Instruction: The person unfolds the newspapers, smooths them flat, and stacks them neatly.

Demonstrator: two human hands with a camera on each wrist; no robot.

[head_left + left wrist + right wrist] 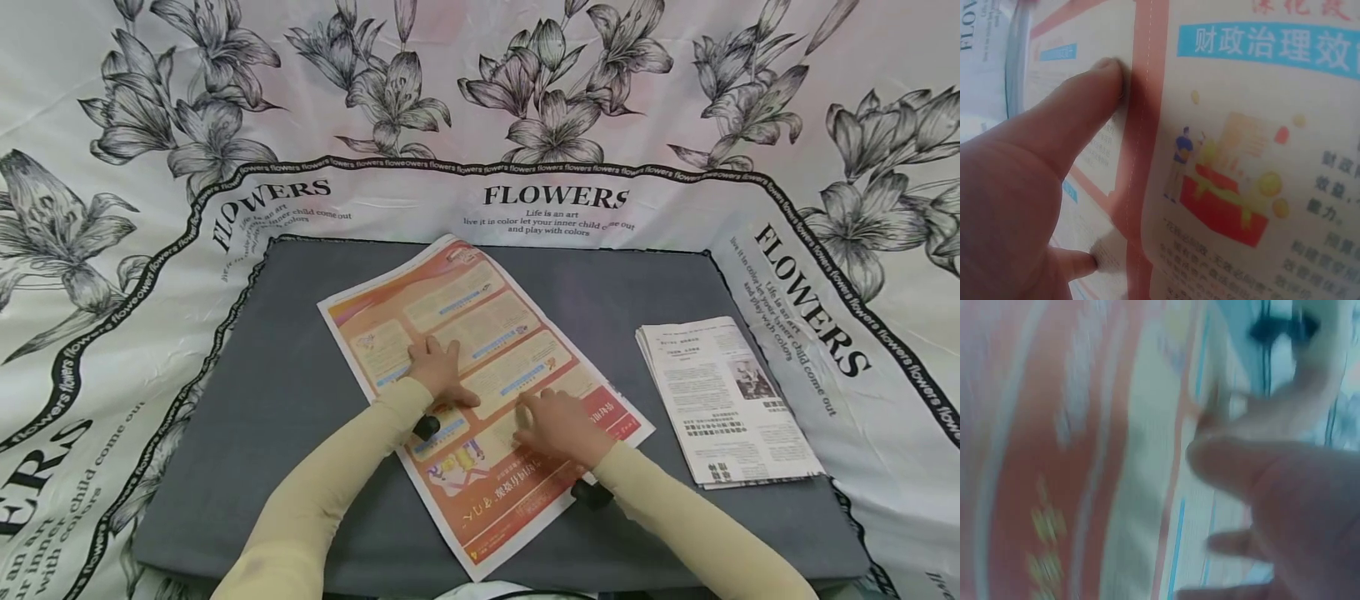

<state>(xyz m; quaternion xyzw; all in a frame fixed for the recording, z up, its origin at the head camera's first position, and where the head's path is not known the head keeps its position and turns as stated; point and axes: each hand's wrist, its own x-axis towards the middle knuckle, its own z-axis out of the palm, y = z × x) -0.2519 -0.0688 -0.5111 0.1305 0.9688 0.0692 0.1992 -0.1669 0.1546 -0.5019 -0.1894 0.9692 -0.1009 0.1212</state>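
Observation:
An orange-and-red printed newspaper sheet (pixel 510 304) lies at a slant in the middle of the dark grey table. Spread flat on it is my left hand (pixel 438 372), fingers apart and thumb pointing right. In the left wrist view the thumb (pixel 1079 103) touches the paper (pixel 1210 262) beside a dashed line in a reddish band. My right hand (pixel 558 427) is at the sheet's lower right part, its fingers loosely bent and nothing seen between them. The right wrist view is blurred; the right hand (pixel 1297 494) shows there over the printed paper (pixel 1147 487), and contact is hard to judge.
A folded stack of black-and-white newspapers (pixel 720 392) lies on the right side of the grey tabletop (pixel 247 433). A white cloth (pixel 420 208) with flower drawings and lettering hangs behind and around the table. Black wrist cameras (pixel 592 493) sit on both wrists.

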